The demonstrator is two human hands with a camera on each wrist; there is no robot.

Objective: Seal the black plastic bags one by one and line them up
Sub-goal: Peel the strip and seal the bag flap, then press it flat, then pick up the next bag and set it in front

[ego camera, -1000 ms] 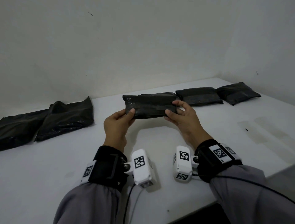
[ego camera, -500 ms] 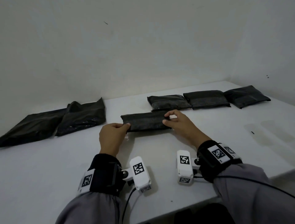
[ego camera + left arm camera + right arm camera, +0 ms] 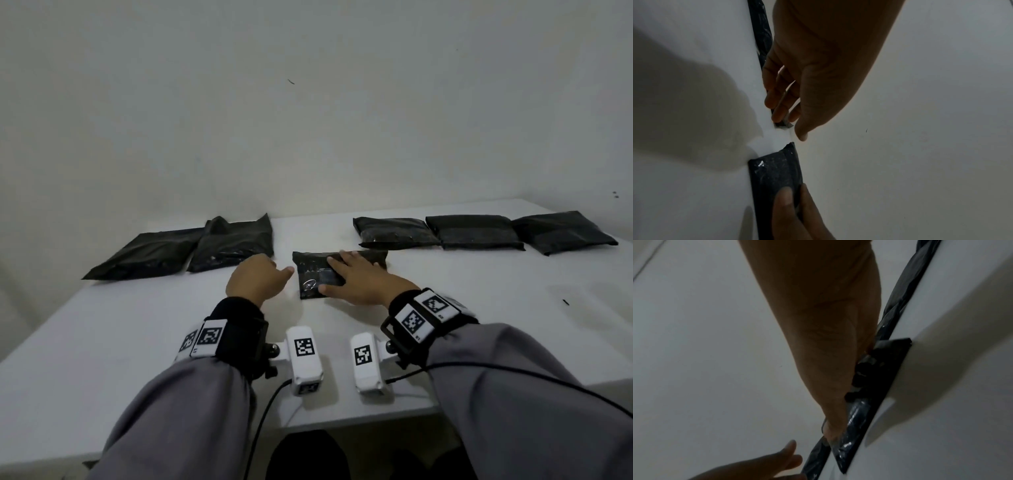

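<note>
Black plastic bag (image 3: 310,274) lies flat on the white table (image 3: 120,342), directly under the right hand (image 3: 359,281), just ahead of both wrists. That hand rests palm-down on it with straight, spread fingers (image 3: 337,262) pressing its top; the thumb lies along the bag's near edge. Nothing is curled round the bag: the hand presses, it does not grip. In the right wrist view the right hand (image 3: 828,353) lies flat against the bag (image 3: 885,363), whose glossy film shows past the fingertips.

Just left of the bag, the left hand (image 3: 255,281) hovers apart from it, fingers loosely bent and holding nothing, thumb pointing toward the bag's left edge with a small gap between them. The left wrist view shows the left hand (image 3: 818,78) with relaxed fingers (image 3: 777,100) over the table (image 3: 920,146), the bag (image 3: 774,175) beyond it with the right hand's fingers laid on top.

Beyond the right hand and off to its right, three sealed bags lie in a row, edges touching or nearly so: the nearest one (image 3: 394,231), the middle one (image 3: 474,231) and the far right one (image 3: 561,231). Beyond the left hand and off to its left lie two flatter unsealed bags (image 3: 181,248), one overlapping the other, their open ends pointing toward the wall (image 3: 308,120)
</note>
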